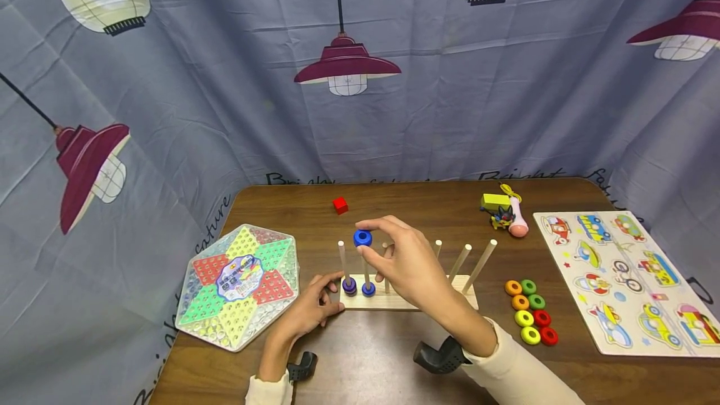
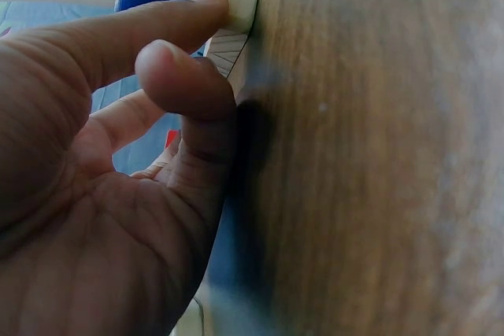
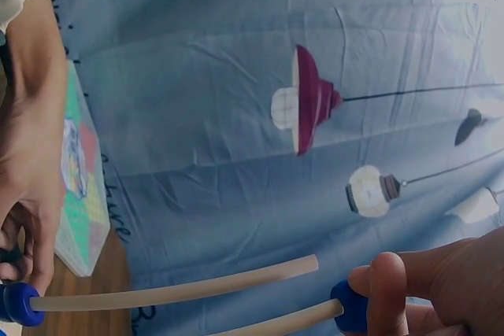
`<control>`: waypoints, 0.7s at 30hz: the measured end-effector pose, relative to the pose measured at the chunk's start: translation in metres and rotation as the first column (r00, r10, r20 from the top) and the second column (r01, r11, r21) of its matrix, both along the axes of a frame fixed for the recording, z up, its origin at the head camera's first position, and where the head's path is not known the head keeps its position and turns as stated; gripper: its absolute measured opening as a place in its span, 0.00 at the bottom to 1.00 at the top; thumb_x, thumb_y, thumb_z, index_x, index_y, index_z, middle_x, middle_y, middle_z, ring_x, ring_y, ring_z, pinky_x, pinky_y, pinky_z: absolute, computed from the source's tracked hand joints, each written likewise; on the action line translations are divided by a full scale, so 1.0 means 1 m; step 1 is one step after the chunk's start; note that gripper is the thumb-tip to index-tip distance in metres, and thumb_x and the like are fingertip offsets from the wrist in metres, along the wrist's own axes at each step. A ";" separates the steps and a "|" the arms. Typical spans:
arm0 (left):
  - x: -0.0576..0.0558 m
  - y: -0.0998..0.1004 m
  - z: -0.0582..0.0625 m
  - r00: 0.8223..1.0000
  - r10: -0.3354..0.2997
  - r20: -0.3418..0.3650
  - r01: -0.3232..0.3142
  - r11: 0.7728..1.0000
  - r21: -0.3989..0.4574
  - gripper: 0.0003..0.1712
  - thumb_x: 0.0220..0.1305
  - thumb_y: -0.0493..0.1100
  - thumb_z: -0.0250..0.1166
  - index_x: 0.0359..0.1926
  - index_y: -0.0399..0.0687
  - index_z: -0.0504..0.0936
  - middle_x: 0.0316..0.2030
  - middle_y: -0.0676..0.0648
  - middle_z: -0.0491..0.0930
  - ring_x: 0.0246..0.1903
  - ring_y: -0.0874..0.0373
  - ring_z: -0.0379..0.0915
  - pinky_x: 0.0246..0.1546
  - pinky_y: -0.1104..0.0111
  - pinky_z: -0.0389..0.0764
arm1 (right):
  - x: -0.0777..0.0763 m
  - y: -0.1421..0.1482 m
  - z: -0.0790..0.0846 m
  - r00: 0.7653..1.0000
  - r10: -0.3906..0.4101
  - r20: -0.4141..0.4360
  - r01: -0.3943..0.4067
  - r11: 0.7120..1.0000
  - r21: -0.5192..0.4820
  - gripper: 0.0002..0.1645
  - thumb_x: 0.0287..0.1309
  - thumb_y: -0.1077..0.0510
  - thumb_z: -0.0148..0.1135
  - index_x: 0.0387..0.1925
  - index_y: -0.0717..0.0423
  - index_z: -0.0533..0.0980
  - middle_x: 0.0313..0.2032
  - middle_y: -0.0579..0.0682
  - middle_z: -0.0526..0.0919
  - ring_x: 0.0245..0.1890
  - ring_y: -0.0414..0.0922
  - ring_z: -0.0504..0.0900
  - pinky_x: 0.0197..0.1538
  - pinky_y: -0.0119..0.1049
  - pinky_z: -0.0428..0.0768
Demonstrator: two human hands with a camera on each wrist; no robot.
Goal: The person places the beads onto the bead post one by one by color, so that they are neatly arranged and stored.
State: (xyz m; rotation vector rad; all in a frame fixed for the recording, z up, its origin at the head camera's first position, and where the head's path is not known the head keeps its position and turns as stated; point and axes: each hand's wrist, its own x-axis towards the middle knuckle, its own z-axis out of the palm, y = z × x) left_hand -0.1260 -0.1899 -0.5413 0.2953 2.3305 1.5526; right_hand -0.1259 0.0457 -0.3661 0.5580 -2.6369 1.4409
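A wooden peg stand [image 1: 405, 302] with several upright pegs lies in front of me. My left hand [image 1: 311, 309] holds its left end, thumb at the front corner and a finger at the back corner. My right hand [image 1: 413, 264] pinches a blue ring [image 1: 362, 238] between thumb and finger at the top of the second peg from the left. In the right wrist view, that peg's tip meets the blue ring [image 3: 352, 307]. Purple rings [image 1: 349, 286] sit low on the leftmost peg, and another blue ring [image 1: 368, 289] at the foot of the second.
Orange, green, yellow and red rings [image 1: 542, 318] lie in two columns right of the stand. Beyond them is a picture puzzle board [image 1: 619, 280]. A Chinese checkers board [image 1: 242, 286] lies at left. A red cube [image 1: 340, 205] and small toys [image 1: 502, 217] stand at the back.
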 end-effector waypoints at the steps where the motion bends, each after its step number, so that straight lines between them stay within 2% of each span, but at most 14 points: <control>1: 0.000 0.000 0.000 1.000 -0.001 -0.001 0.001 1.000 -0.007 0.36 0.58 0.37 0.69 0.66 0.52 0.67 0.45 0.39 0.65 0.19 0.60 0.67 0.13 0.70 0.74 | 0.000 0.000 0.000 1.000 -0.001 -0.003 0.001 1.000 0.005 0.19 0.57 0.54 0.67 0.51 0.39 0.78 0.44 0.33 0.76 0.13 0.34 0.76 0.13 0.33 0.70; 9: 0.000 0.000 0.001 1.000 -0.009 -0.011 0.009 1.000 -0.017 0.35 0.58 0.38 0.69 0.66 0.51 0.67 0.45 0.39 0.64 0.19 0.59 0.67 0.13 0.68 0.75 | 0.001 -0.003 0.000 1.000 -0.013 -0.017 0.014 0.998 0.058 0.20 0.57 0.52 0.68 0.52 0.39 0.78 0.42 0.32 0.76 0.12 0.31 0.74 0.15 0.32 0.71; 13: 0.001 0.000 0.001 1.000 -0.003 -0.005 0.003 1.000 -0.013 0.35 0.58 0.37 0.69 0.66 0.52 0.67 0.45 0.39 0.64 0.19 0.60 0.67 0.13 0.68 0.75 | 0.002 -0.001 0.001 0.999 -0.029 -0.028 0.031 0.997 0.065 0.24 0.56 0.49 0.68 0.55 0.38 0.76 0.45 0.32 0.75 0.13 0.30 0.73 0.17 0.31 0.72; 17: 0.004 0.005 0.014 1.000 -0.005 -0.012 0.005 1.000 -0.015 0.35 0.59 0.33 0.67 0.67 0.46 0.66 0.46 0.35 0.64 0.20 0.59 0.66 0.13 0.66 0.75 | 0.002 0.002 0.004 0.998 -0.043 -0.049 0.045 0.998 0.046 0.27 0.55 0.48 0.69 0.58 0.37 0.74 0.47 0.32 0.75 0.13 0.31 0.73 0.18 0.31 0.73; 20: 0.004 0.005 0.014 1.000 -0.005 -0.016 0.005 1.000 -0.024 0.36 0.58 0.32 0.67 0.67 0.45 0.66 0.46 0.34 0.64 0.20 0.58 0.66 0.13 0.66 0.75 | 0.003 0.006 0.006 0.997 -0.052 -0.054 0.054 0.998 0.037 0.27 0.55 0.46 0.68 0.57 0.36 0.74 0.47 0.32 0.75 0.13 0.31 0.73 0.18 0.31 0.73; 21: 0.003 0.004 0.010 1.000 -0.004 -0.016 0.004 1.000 -0.022 0.36 0.58 0.33 0.67 0.66 0.47 0.66 0.46 0.35 0.64 0.21 0.58 0.66 0.13 0.67 0.75 | 0.003 0.008 0.007 0.997 -0.052 -0.058 0.054 0.998 0.032 0.27 0.55 0.46 0.68 0.57 0.36 0.74 0.47 0.32 0.75 0.13 0.31 0.73 0.18 0.31 0.73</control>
